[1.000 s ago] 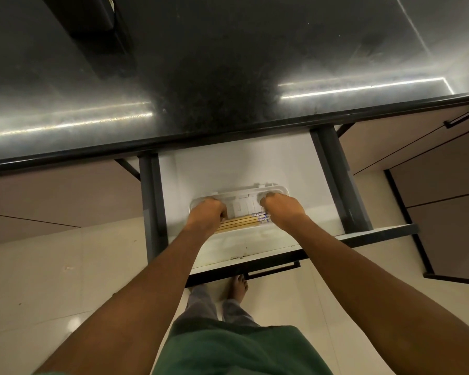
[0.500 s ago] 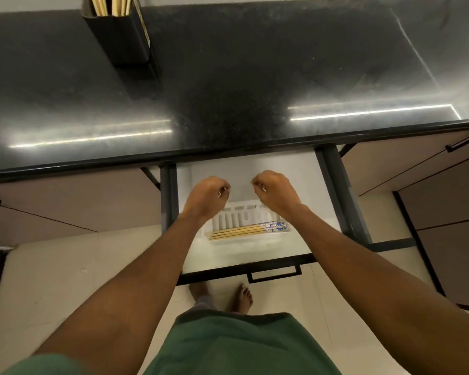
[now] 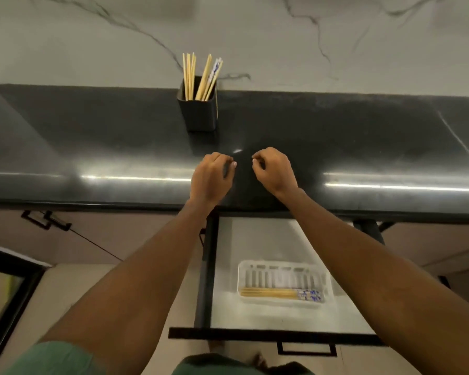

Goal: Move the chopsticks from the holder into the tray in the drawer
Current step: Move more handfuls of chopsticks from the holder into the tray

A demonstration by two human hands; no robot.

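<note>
Open drawer (image 3: 276, 334) lower centre, white tray (image 3: 282, 264) inside with a few chopsticks (image 3: 271, 292) lying flat. Mid-frame over the black counter (image 3: 363, 136): left hand (image 3: 210, 177) and right hand (image 3: 275, 171), fingers curled, empty. Upper centre: black holder (image 3: 198, 115), remaining chopsticks (image 3: 201, 79) upright.

Kitchen, prob. a home one. Long glossy black countertop (image 3: 363, 136), w/ white, dark-veined marble-look wall (image 3: 255, 36) straight behind it. Square black holder (image 3: 198, 112) standing at back of countertop, stuffed w/ wooden chopsticks (image 3: 201, 77), some w/ blue-and-white ends. Under countertop's front edge: drawer (image 3: 255, 239) pulled out, white inside, dark sides, w/ slotted white plastic tray (image 3: 282, 263) lying in it, more of the same sticks inside. Also below countertop: flat beige-brown cabinet fronts (image 3: 119, 228) w/ thin black bar handles (image 3: 45, 220). Lower still, pale glossy floor (image 3: 65, 282). Utensil storage + fitted units + splashback = kitchen.
</note>
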